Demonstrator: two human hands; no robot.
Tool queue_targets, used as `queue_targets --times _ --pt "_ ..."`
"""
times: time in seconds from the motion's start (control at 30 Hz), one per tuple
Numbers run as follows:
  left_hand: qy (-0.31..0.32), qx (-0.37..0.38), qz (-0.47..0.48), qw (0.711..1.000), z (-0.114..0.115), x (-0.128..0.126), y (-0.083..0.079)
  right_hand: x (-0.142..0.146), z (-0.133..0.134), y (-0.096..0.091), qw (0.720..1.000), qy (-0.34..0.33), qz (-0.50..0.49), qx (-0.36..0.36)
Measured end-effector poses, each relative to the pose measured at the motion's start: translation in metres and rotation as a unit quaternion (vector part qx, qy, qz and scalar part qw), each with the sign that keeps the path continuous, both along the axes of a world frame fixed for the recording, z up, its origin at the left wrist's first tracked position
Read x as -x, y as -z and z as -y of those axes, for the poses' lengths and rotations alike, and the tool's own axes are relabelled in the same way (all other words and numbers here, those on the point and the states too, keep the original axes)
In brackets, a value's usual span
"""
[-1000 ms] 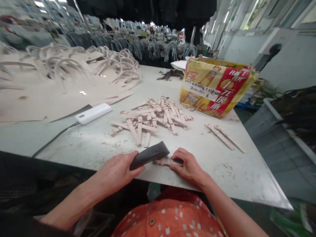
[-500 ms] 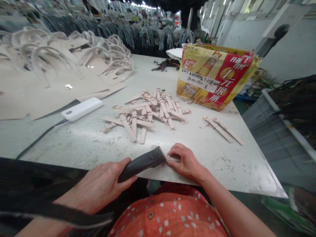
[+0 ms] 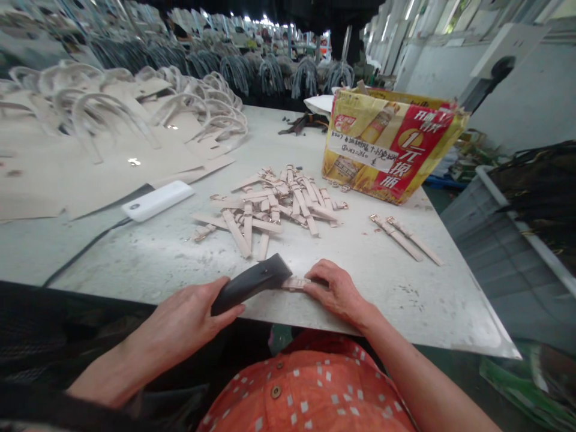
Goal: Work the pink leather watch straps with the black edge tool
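My left hand (image 3: 191, 312) is wrapped round a black, tapered, handle-shaped piece (image 3: 249, 285) with a wider, blunt end; its exact kind I cannot tell. That wide end meets the left end of a small beige buckle strap (image 3: 294, 284) lying low over the table's front edge. Fingers and thumb of my right hand (image 3: 335, 293) pinch the strap's other end, which they partly hide. Beyond my hands lies a loose heap of beige buckle straps (image 3: 272, 201) with gold-coloured buckles. Two more buckle straps (image 3: 400, 240) lie side by side to the right.
A yellow and red carton (image 3: 391, 144) stands at the back right. Flat beige pieces with looped handles (image 3: 135, 132) cover the left of the table (image 3: 360, 324). A white device (image 3: 157, 201) with a black cable lies nearby. A grey bin (image 3: 490, 240) stands beside the table.
The black piece and my left hand have shifted slightly left and up. More of the beige buckle strap now shows between it and my right fingers. A blurred dark band at lower left has dropped.
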State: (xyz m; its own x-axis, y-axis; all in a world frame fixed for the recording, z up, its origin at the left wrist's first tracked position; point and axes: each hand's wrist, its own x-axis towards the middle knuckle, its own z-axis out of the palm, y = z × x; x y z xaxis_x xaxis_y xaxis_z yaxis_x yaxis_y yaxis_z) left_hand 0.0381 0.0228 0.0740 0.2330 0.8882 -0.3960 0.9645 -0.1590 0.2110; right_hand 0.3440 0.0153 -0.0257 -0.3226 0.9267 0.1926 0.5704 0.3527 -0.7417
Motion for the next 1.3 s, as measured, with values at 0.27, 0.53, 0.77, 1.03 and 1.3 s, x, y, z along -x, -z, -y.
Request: queue_targets --times 0.27,0.53,0.77,1.03,1.3 --pt "-0.018 0.042 -0.023 0.999 0.014 0.014 0.0 0.005 -0.002 0.001 1.0 0.01 0.015 0.012" --pt "0.011 0.01 -0.001 1.0 0.014 -0.021 -0.004 0.005 -0.004 -0.004 1.0 -0.011 0.012 0.014" --pt "-0.001 -0.027 0.025 0.999 0.008 -0.003 0.002 0.009 0.001 -0.008 0.998 0.011 0.057 -0.005" --pt "-0.024 0.054 -0.022 0.998 0.027 0.013 -0.004 0.007 0.02 0.001 0.99 -0.023 0.059 -0.123" --pt "-0.01 0.041 -0.02 0.999 0.03 0.015 0.006 0.007 0.019 0.001 0.996 -0.009 0.022 -0.081"
